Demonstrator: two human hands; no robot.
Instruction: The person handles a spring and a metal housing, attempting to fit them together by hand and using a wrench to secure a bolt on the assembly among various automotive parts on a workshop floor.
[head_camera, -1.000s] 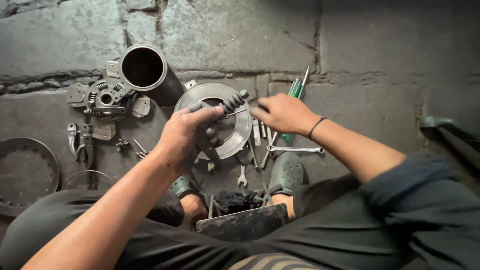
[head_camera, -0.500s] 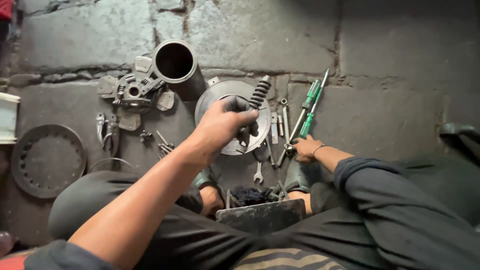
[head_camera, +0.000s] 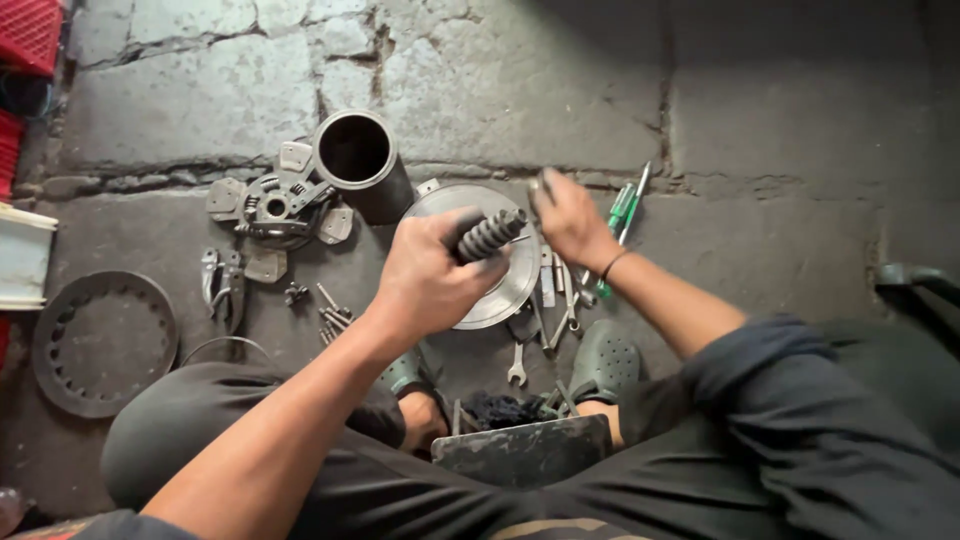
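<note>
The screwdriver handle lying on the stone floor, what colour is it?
Green: the screwdriver handle shows clearly in the head view, beside the right hand.

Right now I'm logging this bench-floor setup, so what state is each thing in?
Left hand: closed around a ribbed grip.
Ribbed grip: held, tilted over the disc.
Right hand: closed on a small object.
Metal disc: lying flat.
Cylinder: upright, open-topped.
Green screwdriver: lying flat.

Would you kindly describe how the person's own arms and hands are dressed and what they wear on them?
Both hands are bare, with no gloves. The left hand leads to a forearm bare up to near the elbow. The right hand has a thin dark band around the wrist; its forearm is bare up to a dark blue-grey sleeve pushed up to the elbow. No rings or watch are visible.
</note>
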